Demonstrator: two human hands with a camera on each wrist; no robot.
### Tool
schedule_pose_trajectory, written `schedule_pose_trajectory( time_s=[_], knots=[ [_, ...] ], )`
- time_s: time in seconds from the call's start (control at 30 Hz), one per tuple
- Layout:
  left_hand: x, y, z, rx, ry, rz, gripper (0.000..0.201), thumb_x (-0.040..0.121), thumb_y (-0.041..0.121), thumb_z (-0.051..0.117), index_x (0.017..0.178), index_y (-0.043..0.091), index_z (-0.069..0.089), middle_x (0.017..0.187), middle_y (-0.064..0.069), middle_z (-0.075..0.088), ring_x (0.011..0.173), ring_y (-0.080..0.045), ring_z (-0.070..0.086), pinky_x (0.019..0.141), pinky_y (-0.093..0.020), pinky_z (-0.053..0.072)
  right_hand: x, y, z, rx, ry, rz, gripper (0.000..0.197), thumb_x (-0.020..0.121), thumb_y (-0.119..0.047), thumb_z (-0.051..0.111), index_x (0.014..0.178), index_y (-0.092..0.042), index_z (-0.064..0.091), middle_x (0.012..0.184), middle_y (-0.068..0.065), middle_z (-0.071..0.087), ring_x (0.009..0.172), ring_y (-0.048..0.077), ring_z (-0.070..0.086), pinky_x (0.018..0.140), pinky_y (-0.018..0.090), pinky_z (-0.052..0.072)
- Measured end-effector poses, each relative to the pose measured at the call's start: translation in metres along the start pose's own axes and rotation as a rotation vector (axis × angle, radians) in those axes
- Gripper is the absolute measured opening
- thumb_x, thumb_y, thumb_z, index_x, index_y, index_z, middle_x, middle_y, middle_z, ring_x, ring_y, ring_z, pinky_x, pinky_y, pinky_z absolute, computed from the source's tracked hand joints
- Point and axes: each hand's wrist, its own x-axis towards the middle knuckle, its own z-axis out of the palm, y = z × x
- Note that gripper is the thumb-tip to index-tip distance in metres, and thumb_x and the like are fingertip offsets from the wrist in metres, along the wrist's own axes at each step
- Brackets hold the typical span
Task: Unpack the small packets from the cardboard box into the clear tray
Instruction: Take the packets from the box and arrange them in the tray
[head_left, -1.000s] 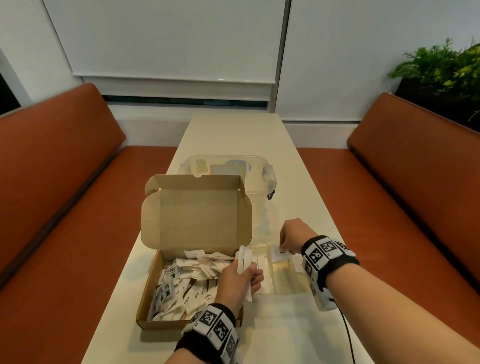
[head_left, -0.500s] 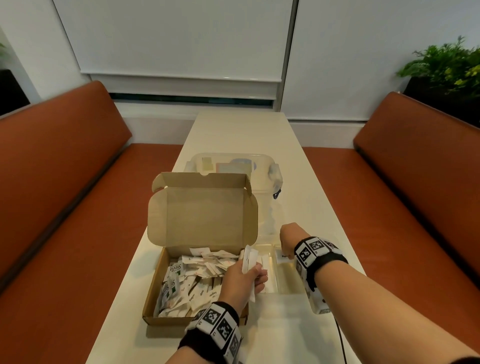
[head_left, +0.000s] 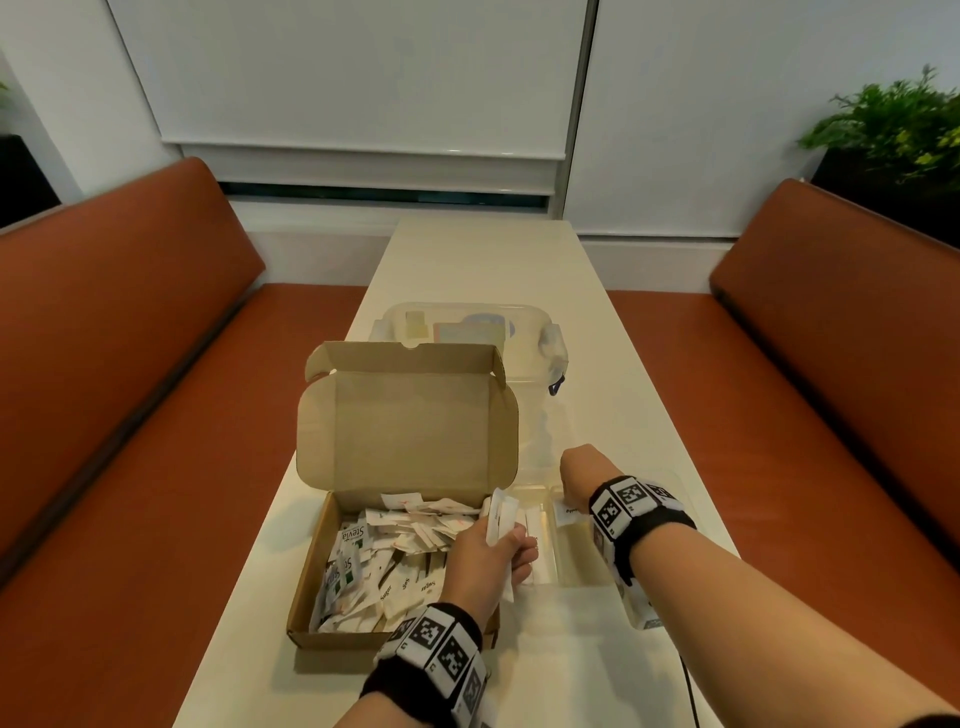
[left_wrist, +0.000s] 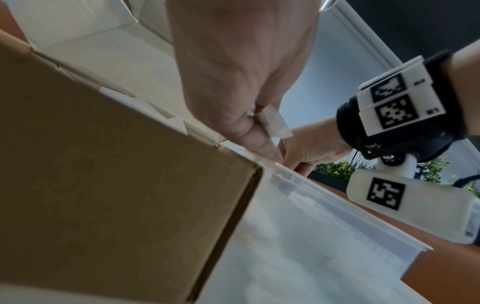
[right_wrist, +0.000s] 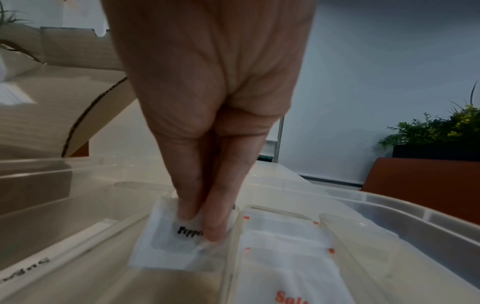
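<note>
The open cardboard box (head_left: 311, 587) lies near the table's front, lid upright, with several white packets (head_left: 410, 540) inside. Right of it sits the clear tray (head_left: 582, 564), split into compartments. My left hand (head_left: 493, 553) is over the box's right edge and grips a few white packets (head_left: 501, 514) that stand up from its fingers (left_wrist: 249, 133). My right hand (head_left: 582, 470) reaches down into the tray. Its fingers (right_wrist: 213, 216) pinch a packet marked Pepper (right_wrist: 168, 238) inside one compartment. Salt packets (right_wrist: 285, 259) lie in the compartment beside it.
A clear lidded container (head_left: 524, 343) stands right behind the box lid. Orange benches (head_left: 130, 364) run along both long sides of the narrow white table (head_left: 483, 260). A potted plant (head_left: 893, 124) is at the far right.
Both hands stay in about the same places with their packets. The right hand has sunk slightly toward the tray. The head view has shifted a little.
</note>
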Motion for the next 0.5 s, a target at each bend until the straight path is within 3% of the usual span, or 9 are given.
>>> schedule_pose_trajectory(
  time_s=[0.07, 0.13, 0.2, 0.27, 0.33, 0.5],
  knots=[
    [-0.0006, -0.0001, -0.0005, 0.001, 0.000, 0.001, 0.010, 0.093, 0.003, 0.055, 0.089, 0.006, 0.063, 0.080, -0.013, 0.069, 0.066, -0.016, 0.066, 0.060, -0.025, 0.054, 0.0007, -0.0014, -0.0001, -0.015, -0.010, -0.007, 0.017, 0.090, -0.007, 0.058, 0.102, 0.002, 0.064, 0.109, 0.016, 0.066, 0.103, 0.028, 0.064, 0.079, 0.026, 0.047],
    [-0.0007, 0.0006, -0.0005, -0.002, -0.002, 0.003, 0.010, 0.093, 0.002, 0.055, 0.088, 0.006, 0.063, 0.078, -0.013, 0.069, 0.065, -0.016, 0.065, 0.059, -0.024, 0.054, 0.0001, -0.0029, 0.0003, -0.044, -0.017, -0.006, 0.010, 0.089, -0.007, 0.059, 0.081, 0.000, 0.061, 0.094, 0.017, 0.064, 0.102, 0.028, 0.064, 0.073, 0.025, 0.044],
    [-0.0007, 0.0013, -0.0003, 0.002, 0.001, 0.002, 0.010, 0.093, 0.002, 0.055, 0.088, 0.006, 0.063, 0.078, -0.012, 0.069, 0.064, -0.015, 0.065, 0.059, -0.023, 0.054, 0.0014, -0.0037, 0.0015, -0.048, -0.046, -0.001, 0.025, 0.088, -0.006, 0.059, 0.065, -0.005, 0.049, 0.080, 0.013, 0.057, 0.102, 0.028, 0.065, 0.071, 0.024, 0.042],
    [-0.0007, 0.0016, -0.0001, 0.010, 0.007, 0.002, 0.010, 0.093, 0.003, 0.056, 0.089, 0.007, 0.063, 0.079, -0.012, 0.069, 0.065, -0.015, 0.066, 0.059, -0.023, 0.055, 0.0008, -0.0057, 0.0010, -0.048, -0.042, -0.016, 0.009, 0.089, -0.004, 0.057, 0.083, 0.000, 0.061, 0.091, 0.014, 0.065, 0.103, 0.028, 0.064, 0.076, 0.025, 0.046],
    [-0.0004, 0.0014, 0.0000, 0.016, 0.012, 0.000, 0.008, 0.093, 0.004, 0.056, 0.091, 0.007, 0.063, 0.081, -0.013, 0.070, 0.067, -0.015, 0.067, 0.059, -0.023, 0.055, 0.0031, -0.0052, 0.0030, -0.052, -0.040, -0.022, 0.019, 0.091, -0.003, 0.052, 0.106, 0.002, 0.063, 0.112, 0.016, 0.065, 0.106, 0.029, 0.063, 0.083, 0.027, 0.048],
    [0.0007, 0.0016, 0.0000, 0.008, 0.011, -0.001, 0.007, 0.093, 0.004, 0.057, 0.091, 0.005, 0.063, 0.078, -0.012, 0.069, 0.065, -0.015, 0.066, 0.059, -0.023, 0.055, 0.0024, -0.0028, 0.0039, -0.024, -0.025, -0.021, 0.023, 0.092, -0.005, 0.053, 0.113, 0.002, 0.060, 0.118, 0.016, 0.063, 0.109, 0.028, 0.061, 0.088, 0.027, 0.048]
  ],
)
